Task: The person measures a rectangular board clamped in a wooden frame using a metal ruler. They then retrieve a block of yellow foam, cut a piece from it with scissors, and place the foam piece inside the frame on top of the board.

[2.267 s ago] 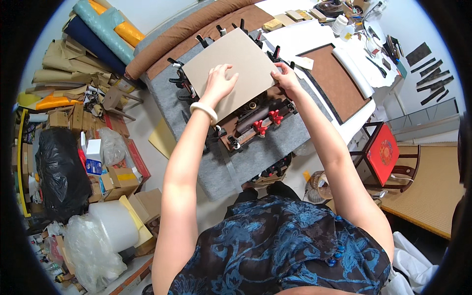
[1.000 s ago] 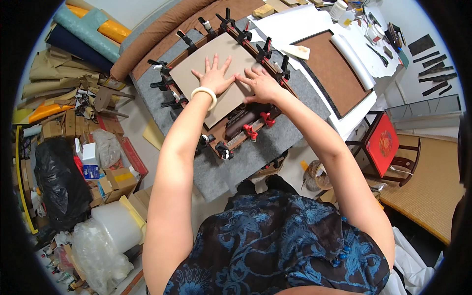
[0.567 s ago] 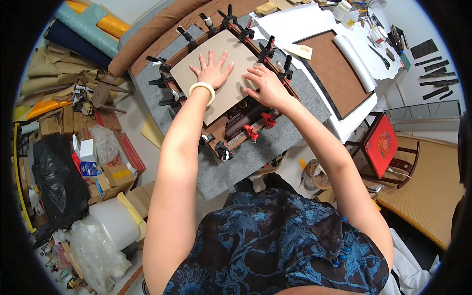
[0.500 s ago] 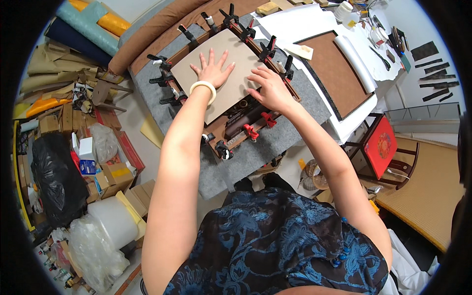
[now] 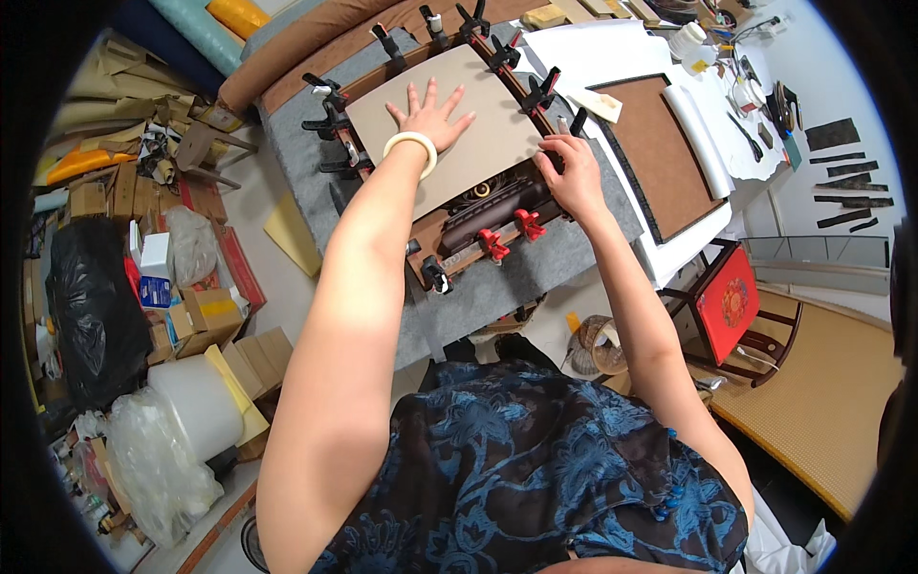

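My left hand lies flat with fingers spread on a beige board; a cream bangle circles that wrist. The board covers most of a brown wooden frame, which is ringed by black spring clamps. My right hand is bent at the board's near right corner, thumb and fingers drawn together by the frame's rail. What its fingertips hold is hidden. Below the board's near edge, a dark carved piece shows inside the frame. Two red clamps sit on the near rail.
Grey felt covers the table. To the right lie a brown panel, a white paper roll and scissors. A red-seated chair stands at right. Boxes and a black bag crowd the left floor.
My right hand has left the board's top surface for its right corner, and its fingers have drawn in. My left hand stays flat on the board. The whole view has shifted slightly.
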Available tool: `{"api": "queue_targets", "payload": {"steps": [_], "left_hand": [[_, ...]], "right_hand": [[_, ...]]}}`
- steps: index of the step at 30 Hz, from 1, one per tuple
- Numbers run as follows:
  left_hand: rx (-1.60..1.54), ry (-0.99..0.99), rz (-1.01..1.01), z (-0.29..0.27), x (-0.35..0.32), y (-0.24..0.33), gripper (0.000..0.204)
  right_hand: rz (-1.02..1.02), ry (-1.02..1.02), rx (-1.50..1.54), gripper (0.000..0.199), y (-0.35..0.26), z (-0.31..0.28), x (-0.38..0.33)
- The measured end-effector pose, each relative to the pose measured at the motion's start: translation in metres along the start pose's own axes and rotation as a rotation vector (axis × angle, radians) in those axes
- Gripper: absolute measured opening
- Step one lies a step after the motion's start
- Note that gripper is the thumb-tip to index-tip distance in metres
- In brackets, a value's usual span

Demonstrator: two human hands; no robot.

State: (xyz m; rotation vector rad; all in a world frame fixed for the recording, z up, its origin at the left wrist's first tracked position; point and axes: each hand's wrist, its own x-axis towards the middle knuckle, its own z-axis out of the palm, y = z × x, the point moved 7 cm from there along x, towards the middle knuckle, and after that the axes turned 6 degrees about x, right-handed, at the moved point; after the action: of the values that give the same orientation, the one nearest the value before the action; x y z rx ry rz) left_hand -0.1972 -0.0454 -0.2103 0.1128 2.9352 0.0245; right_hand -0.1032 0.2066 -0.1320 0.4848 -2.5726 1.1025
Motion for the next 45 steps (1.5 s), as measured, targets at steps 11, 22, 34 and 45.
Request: {"api": "queue_targets", "payload": {"steps": [11, 22, 34, 45], "left_hand": [[0.041, -0.003, -0.017, 0.002, 0.000, -0.004, 0.073], [-0.047, 0.094, -0.024, -0.001, 0.016, -0.014, 0.063], [0.071, 0.138, 0.049, 0.003, 0.018, -0.004, 0.061], [0.040, 0.105, 0.040, 0.006, 0.022, -0.006, 0.061]], "right_hand": [[0.057, -0.054, -0.018, 0.019, -0.001, 0.009, -0.005], [-0.018, 0.151, 0.038, 0.012, -0.009, -0.017, 0.001], [0.394, 0.190, 0.048, 0.056, 0.111, 0.006, 0.001], [0.626, 0.118, 0.146, 0.062, 0.105, 0.021, -0.010]]}}
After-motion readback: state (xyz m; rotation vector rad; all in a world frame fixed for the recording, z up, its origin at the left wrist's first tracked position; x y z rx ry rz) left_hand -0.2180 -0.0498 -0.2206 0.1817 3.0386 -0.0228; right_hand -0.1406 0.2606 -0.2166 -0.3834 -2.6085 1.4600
